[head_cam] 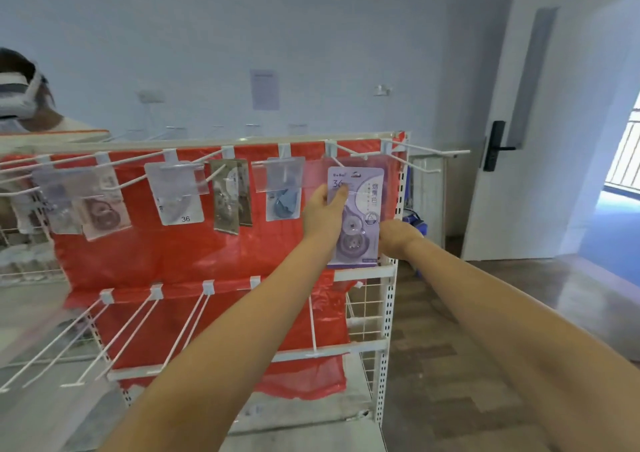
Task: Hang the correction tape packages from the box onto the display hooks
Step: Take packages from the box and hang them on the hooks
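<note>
both hands on the purple correction tape package (356, 209) | left hand (323, 214) pinches its top edge to aim the hang hole, right hand (394, 236) grips the lower side | package sits just under the top-row hook (349, 151), not threaded on yet I think

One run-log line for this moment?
step: hanging | left hand: holds package | right hand: holds package | hook: package near, seating unclear
</note>
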A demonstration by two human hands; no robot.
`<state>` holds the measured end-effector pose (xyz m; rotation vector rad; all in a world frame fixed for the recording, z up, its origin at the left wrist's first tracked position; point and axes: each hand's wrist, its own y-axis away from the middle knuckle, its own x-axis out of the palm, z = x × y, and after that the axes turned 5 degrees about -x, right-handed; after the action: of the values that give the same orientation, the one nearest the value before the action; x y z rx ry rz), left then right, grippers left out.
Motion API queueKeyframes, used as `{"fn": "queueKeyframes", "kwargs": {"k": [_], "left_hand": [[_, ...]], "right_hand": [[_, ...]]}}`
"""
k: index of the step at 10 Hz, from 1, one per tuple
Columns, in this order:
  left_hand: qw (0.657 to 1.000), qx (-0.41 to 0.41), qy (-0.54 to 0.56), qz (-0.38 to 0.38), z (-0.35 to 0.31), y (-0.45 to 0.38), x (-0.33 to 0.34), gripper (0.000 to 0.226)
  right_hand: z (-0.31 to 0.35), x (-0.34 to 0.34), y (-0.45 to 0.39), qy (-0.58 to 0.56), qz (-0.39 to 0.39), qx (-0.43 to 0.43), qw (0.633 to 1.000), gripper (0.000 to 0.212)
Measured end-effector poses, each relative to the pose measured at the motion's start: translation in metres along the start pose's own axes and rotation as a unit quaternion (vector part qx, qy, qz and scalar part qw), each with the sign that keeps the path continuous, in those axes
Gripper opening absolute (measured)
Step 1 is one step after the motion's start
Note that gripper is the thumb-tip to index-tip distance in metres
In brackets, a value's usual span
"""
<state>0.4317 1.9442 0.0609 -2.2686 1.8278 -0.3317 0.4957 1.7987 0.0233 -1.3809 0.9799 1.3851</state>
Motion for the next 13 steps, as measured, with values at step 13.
{"fn": "queueKeyframes", "kwargs": {"k": [13], "left_hand": [[0.91, -0.133, -0.38, 0.096, 0.127, -0.112, -0.042, 0.031]], "right_hand": [[-0.025, 0.057, -0.063, -0.041, 0.054, 0.03, 0.997, 0.03]]}}
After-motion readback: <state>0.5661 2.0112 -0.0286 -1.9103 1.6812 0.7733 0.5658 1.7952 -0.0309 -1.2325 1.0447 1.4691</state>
